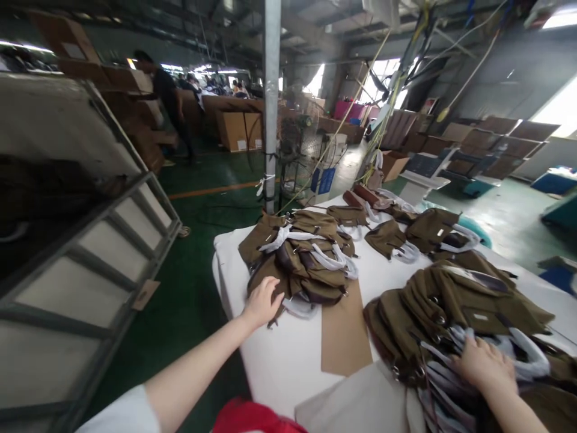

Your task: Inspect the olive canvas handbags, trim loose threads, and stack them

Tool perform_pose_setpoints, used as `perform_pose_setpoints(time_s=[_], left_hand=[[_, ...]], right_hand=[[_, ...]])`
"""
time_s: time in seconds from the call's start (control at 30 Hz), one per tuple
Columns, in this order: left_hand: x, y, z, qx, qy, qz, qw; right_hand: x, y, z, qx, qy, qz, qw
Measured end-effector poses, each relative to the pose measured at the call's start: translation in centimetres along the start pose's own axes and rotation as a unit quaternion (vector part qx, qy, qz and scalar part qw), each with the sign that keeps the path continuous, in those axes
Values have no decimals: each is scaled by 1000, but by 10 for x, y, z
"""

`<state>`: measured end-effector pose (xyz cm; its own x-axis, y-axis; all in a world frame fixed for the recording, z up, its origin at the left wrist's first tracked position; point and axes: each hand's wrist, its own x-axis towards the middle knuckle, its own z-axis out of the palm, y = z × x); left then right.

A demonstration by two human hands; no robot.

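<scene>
My left hand [264, 302] rests at the near edge of a pile of olive-brown handbags [311, 231] with dark trim, its fingers apart and slightly bent, nothing gripped. Pale grey wrapping covers the bags' handles [331, 258]. On the right, a larger stack of the same olive handbags [419, 307] lies on the table. There my right hand [487, 364] is closed over a wrapped handle [460, 338] of a bag; its fingertips are partly hidden among the handles.
The bags lie on a white-covered table [279, 367] with a brown cardboard sheet [345, 337] between the piles. A metal pole [271, 108] rises behind it. At left stands a slatted metal-framed cart [108, 270]. A person [169, 99] is near stacked cartons farther back.
</scene>
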<state>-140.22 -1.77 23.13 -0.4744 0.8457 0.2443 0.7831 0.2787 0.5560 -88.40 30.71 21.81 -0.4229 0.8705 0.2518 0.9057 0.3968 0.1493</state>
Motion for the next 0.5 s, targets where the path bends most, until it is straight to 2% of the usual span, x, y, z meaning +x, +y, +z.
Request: perform_pose_setpoints(time_s=[0.13,0.27,0.4,0.5], left_hand=[[69,-36,0,43,-6,-119,992],[137,-52,4,47,-18,-176,983],[178,-56,-3,23,-65,-224,972],[191,-56,-31,-9,-62,-223,973]], right_hand=[[-45,-58,-21,20,43,-83,995],[-108,-111,-44,93,38,-176,979],[-149,-127,-51,134,-20,-207,969],[-161,-120,-49,165,-44,-208,963]])
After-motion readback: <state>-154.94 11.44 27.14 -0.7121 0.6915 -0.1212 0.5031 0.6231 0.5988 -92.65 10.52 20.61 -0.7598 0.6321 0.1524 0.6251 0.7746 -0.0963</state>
